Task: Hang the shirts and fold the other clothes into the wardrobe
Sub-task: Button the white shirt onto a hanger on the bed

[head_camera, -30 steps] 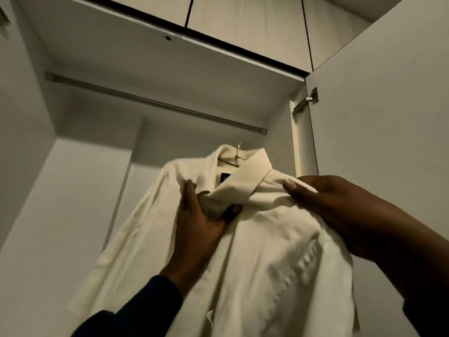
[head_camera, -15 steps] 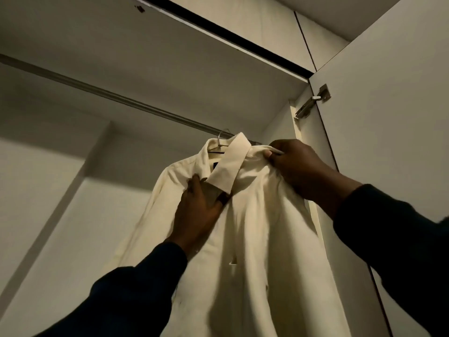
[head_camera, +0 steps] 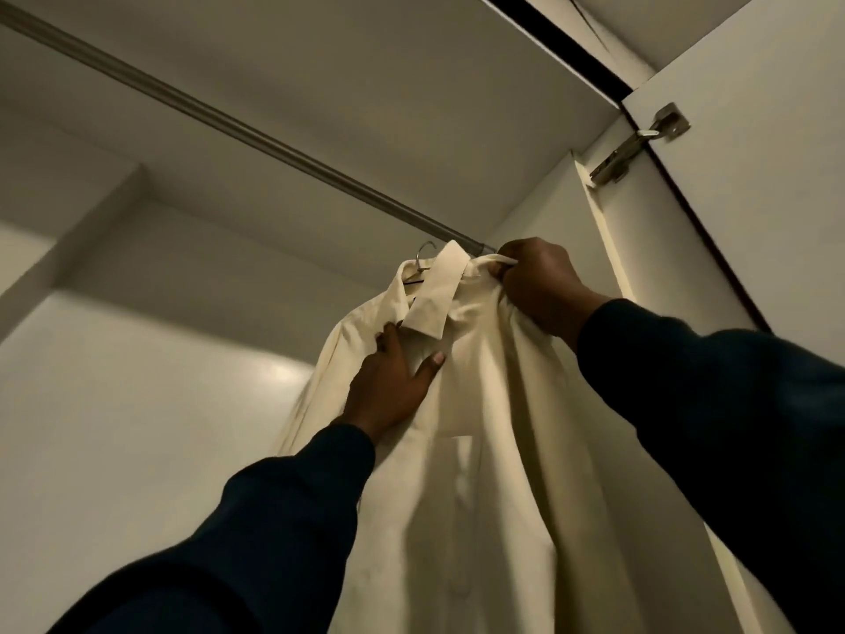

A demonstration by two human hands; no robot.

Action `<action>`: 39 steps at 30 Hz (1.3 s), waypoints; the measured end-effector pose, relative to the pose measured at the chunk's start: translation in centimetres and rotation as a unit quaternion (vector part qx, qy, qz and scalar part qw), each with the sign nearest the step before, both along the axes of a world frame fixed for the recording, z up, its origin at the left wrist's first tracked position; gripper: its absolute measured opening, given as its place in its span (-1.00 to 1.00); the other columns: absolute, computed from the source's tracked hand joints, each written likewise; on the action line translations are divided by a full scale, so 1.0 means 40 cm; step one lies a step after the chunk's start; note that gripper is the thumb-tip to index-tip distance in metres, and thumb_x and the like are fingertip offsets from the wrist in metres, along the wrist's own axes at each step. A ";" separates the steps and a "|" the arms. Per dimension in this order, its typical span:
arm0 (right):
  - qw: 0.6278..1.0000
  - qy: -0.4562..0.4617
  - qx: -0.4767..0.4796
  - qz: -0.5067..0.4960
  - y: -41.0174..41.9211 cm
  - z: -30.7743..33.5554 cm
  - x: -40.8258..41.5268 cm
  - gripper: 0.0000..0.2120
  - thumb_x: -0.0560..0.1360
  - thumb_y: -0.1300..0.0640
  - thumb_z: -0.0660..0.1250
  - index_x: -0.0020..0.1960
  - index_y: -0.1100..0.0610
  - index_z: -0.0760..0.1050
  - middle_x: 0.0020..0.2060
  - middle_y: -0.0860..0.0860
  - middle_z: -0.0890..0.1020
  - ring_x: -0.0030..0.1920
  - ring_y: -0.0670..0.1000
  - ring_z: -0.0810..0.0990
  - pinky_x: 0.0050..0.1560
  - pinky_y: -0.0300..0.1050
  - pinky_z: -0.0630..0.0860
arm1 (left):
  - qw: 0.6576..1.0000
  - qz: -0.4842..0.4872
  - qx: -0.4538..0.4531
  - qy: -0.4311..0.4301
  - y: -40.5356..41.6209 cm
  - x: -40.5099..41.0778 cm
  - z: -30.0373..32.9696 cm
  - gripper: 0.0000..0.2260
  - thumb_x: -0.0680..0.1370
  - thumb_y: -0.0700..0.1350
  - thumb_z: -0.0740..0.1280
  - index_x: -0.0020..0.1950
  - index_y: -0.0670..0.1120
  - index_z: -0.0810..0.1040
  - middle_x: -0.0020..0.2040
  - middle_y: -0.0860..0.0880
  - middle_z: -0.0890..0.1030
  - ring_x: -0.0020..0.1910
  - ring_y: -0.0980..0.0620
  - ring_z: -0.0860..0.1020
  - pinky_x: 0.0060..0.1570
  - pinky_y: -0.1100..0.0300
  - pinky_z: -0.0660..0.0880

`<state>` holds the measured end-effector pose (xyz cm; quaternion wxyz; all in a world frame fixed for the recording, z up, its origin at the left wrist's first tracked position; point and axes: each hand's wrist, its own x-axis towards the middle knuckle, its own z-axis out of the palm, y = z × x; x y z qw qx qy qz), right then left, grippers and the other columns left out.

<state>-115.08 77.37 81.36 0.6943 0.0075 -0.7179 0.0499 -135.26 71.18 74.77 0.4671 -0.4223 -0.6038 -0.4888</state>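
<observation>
Left hand (head_camera: 393, 382): fingers spread flat against cream shirt (head_camera: 462, 450) front, below collar (head_camera: 436, 295). Right hand (head_camera: 539, 286): fist closed on shirt shoulder. Shirt: on hanger, hook (head_camera: 423, 250) just beside wardrobe rail (head_camera: 228, 125), contact unclear. Door hinge (head_camera: 635, 146): upper right.

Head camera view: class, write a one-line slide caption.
Two hands lift a cream shirt on its hanger up to the wardrobe rail.

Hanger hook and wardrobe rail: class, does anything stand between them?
Nothing visible. The hanger hook sits just below the rail, near its right end, open air between. The right hand grips the shirt shoulder beside it, not between.
</observation>
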 end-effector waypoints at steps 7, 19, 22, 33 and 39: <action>0.998 0.000 0.006 -0.065 0.038 0.121 -0.069 -0.78 0.62 0.20 0.25 0.18 0.21 0.61 0.03 0.13 0.58 -0.02 0.08 0.49 0.02 -0.14 0.41 | 0.999 -0.018 -0.043 0.009 0.085 -0.063 0.122 -0.18 0.61 0.27 0.20 0.63 -0.11 -0.15 0.58 -0.21 0.23 0.44 -0.26 0.38 0.37 -0.12 0.38; 0.993 0.049 0.035 -0.106 0.068 0.287 -0.127 -0.77 0.63 0.17 0.25 0.22 0.23 0.56 0.02 0.09 0.51 0.14 0.12 0.56 0.20 -0.04 0.54 | 0.994 -0.101 -0.021 0.032 0.150 -0.108 0.247 -0.35 0.62 0.17 0.26 0.59 -0.09 0.11 0.43 -0.17 0.46 0.35 -0.20 0.47 0.28 -0.02 0.45; 0.989 0.064 0.041 -0.126 0.088 0.306 -0.087 -0.73 0.63 0.15 0.28 0.28 0.22 0.53 0.11 0.11 0.52 0.09 0.07 0.50 0.13 -0.15 0.46 | 0.993 -0.099 -0.040 0.051 0.164 -0.088 0.225 -0.34 0.63 0.17 0.24 0.60 -0.09 0.09 0.50 -0.14 0.37 0.42 -0.17 0.41 0.30 0.06 0.38; 0.768 0.193 0.173 -0.586 0.051 0.157 0.057 -0.68 0.62 0.27 0.14 0.30 0.38 0.46 0.28 0.33 0.50 0.30 0.32 0.46 0.37 0.15 0.37 | 0.993 -0.053 -0.039 0.100 0.235 -0.047 -0.091 -0.18 0.53 0.43 -0.01 0.61 0.07 -0.30 0.60 0.02 -0.38 0.59 0.00 -0.30 0.57 -0.09 -0.19; 0.614 -0.054 0.391 -0.683 -0.045 -0.065 -0.061 -0.40 0.62 -0.18 0.14 0.58 0.05 0.15 0.59 0.22 0.01 0.58 0.29 -0.08 0.54 0.24 -0.13 | 0.991 -0.035 0.017 0.125 0.239 -0.113 -0.239 -0.27 0.54 0.45 -0.14 0.57 0.19 -0.38 0.53 0.13 -0.50 0.51 0.09 -0.50 0.49 -0.10 -0.42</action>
